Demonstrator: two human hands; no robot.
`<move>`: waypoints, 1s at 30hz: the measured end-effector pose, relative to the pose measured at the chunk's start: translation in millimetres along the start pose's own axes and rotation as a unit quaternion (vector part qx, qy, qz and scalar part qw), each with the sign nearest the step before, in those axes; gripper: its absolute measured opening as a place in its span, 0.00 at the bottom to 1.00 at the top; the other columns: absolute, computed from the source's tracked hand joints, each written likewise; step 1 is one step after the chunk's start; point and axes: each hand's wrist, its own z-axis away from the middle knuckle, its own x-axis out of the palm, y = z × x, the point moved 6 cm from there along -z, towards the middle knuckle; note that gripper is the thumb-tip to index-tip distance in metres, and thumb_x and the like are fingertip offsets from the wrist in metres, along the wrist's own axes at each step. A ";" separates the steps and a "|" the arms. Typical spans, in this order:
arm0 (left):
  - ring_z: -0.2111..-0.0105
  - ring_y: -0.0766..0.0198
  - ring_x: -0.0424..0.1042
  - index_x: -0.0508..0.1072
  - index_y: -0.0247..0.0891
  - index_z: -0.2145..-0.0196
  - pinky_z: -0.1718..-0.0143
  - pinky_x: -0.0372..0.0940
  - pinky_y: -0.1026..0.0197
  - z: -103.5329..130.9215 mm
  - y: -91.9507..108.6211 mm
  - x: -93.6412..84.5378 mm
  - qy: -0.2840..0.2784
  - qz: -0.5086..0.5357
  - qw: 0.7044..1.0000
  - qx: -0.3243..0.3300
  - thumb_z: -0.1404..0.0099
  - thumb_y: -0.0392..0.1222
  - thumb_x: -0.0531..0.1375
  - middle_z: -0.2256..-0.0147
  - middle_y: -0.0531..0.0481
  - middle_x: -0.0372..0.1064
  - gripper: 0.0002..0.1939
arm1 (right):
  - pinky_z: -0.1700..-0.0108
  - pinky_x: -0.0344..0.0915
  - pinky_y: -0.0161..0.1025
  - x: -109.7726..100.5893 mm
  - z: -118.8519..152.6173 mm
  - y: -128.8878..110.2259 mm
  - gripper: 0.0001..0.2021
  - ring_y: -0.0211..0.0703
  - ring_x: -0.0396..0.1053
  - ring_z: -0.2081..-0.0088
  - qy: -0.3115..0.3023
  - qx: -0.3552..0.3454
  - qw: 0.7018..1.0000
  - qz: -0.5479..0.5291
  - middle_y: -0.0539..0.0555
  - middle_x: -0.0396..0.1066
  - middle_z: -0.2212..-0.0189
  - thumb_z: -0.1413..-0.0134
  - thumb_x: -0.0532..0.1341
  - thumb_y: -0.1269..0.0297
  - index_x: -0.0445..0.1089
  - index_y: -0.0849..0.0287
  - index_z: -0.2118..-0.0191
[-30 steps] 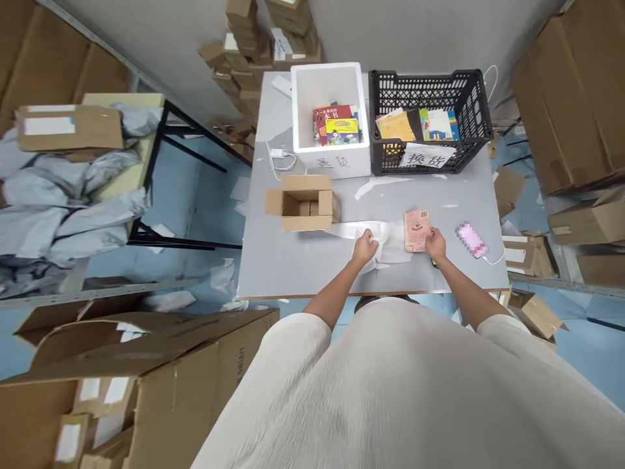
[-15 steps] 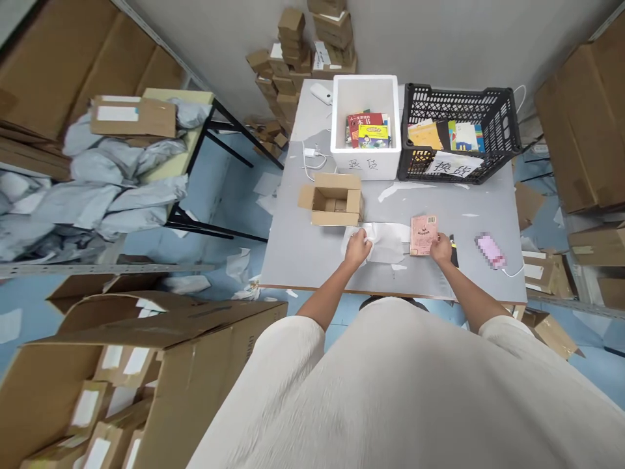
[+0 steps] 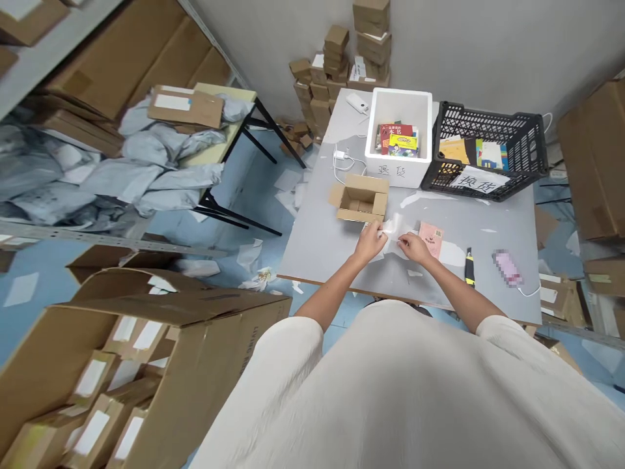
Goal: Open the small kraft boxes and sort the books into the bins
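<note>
One white sheet (image 3: 394,227) is pinched by the left hand (image 3: 370,242) and right hand (image 3: 414,249); a hard tug could rip it or jolt the pink book (image 3: 432,238).

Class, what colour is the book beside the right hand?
The book is pink: head view.

Upper body, head view: the shirt (image 3: 390,391) was off-white, short-slvd. & loose, w/ a finely crinkled texture and soft folds, esp. toward the wearer's L side. The L sleeve (image 3: 290,342) & R sleeve (image 3: 510,335) matched it in colour, were wide-cut, and ended on the upper arm. Below them, the L forearm (image 3: 333,291), R forearm (image 3: 459,288), L hand (image 3: 370,242) & R hand (image 3: 413,247) were bare. Shading on the cloth ran pale to lt. grey.
</note>
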 end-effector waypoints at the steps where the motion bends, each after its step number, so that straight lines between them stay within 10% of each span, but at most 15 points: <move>1: 0.57 0.53 0.73 0.68 0.45 0.59 0.53 0.68 0.54 -0.9 0.9 -5.5 0.008 0.007 1.000 -0.003 0.33 0.32 0.60 0.59 0.49 0.74 0.09 | 0.53 0.68 0.43 -4.9 -2.6 -6.0 0.11 0.52 0.74 0.58 0.017 -0.002 1.000 -0.013 0.59 0.79 0.59 0.33 0.59 0.62 0.80 0.56 0.58; 11: 0.45 0.51 0.77 0.75 0.43 0.44 0.43 0.70 0.52 -7.8 23.8 -36.3 0.003 0.073 0.993 0.090 0.29 0.35 0.61 0.45 0.42 0.79 0.17 | 0.58 0.68 0.43 -56.8 -29.5 -80.9 0.15 0.51 0.73 0.61 0.098 -0.017 0.976 -0.193 0.54 0.79 0.65 0.40 0.62 0.50 0.76 0.57 0.62; 30: 0.56 0.51 0.80 0.81 0.40 0.57 0.53 0.74 0.54 -35.8 59.4 -96.3 0.098 0.128 0.983 0.086 0.32 0.35 0.65 0.57 0.47 0.84 0.07 | 0.51 0.73 0.47 -106.2 -29.0 -152.8 0.17 0.48 0.75 0.57 0.173 -0.131 0.932 -0.289 0.55 0.80 0.57 0.37 0.68 0.46 0.74 0.53 0.54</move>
